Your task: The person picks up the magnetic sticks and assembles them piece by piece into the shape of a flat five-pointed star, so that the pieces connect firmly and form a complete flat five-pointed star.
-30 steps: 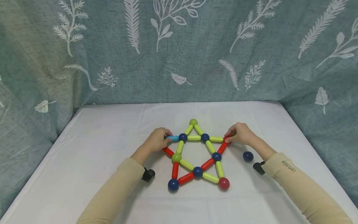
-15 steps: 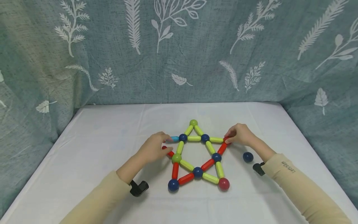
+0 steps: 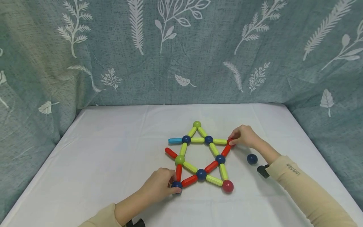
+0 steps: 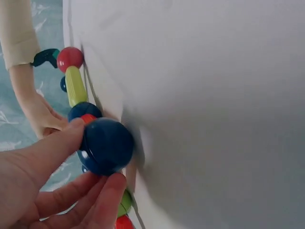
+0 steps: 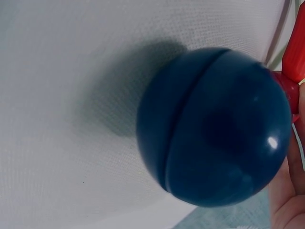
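A star-shaped figure of magnetic rods and balls lies on the white table. My left hand pinches the dark blue ball at the figure's lower-left corner, thumb on one side and fingers on the other. Two red rods meet at that ball. At the right tip my right hand holds a red ball, mostly covered by the fingers, where a yellow-green rod and a red rod join. On the left side, a light blue rod and a red rod each have one free end.
A loose dark blue ball rests on the table near the right forearm. A green ball tops the figure, and a red ball marks its lower-right corner. A patterned cloth hangs behind the table.
My left hand has left the light blue rod, come down toward the near side and taken hold of the lower-left blue ball. My right hand stays at the red ball.
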Tool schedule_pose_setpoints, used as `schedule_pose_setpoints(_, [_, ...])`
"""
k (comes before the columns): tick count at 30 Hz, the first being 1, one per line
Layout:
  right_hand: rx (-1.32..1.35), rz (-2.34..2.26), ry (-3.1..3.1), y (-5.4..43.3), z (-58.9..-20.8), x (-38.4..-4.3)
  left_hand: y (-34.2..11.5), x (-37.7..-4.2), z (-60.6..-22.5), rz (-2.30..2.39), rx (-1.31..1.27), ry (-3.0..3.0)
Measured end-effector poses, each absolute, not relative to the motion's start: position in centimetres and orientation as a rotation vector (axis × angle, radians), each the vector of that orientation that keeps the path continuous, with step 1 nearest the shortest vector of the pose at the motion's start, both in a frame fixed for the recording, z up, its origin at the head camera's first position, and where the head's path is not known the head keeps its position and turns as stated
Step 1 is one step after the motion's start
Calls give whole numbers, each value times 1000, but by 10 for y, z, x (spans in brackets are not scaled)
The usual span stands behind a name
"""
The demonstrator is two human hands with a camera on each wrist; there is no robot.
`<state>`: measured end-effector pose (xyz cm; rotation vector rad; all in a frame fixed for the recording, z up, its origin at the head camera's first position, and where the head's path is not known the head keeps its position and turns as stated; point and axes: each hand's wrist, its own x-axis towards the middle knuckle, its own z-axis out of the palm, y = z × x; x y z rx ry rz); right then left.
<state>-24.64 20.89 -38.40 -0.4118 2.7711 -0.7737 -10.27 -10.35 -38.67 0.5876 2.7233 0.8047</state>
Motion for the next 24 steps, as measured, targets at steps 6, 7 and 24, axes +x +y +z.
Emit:
schedule_pose_setpoints(6, [-422,-730,2753,207,-382,-243,-103,-100,-385,753,573,2747])
schedule_pose_setpoints(7, [-429,-721,2748,206,-381,-242,-104,-100,-384,748,563,2752])
schedule_pose_setpoints(24, [-599,-714,2746,198,-387,-162,-140,-126,-385,563,440,3049])
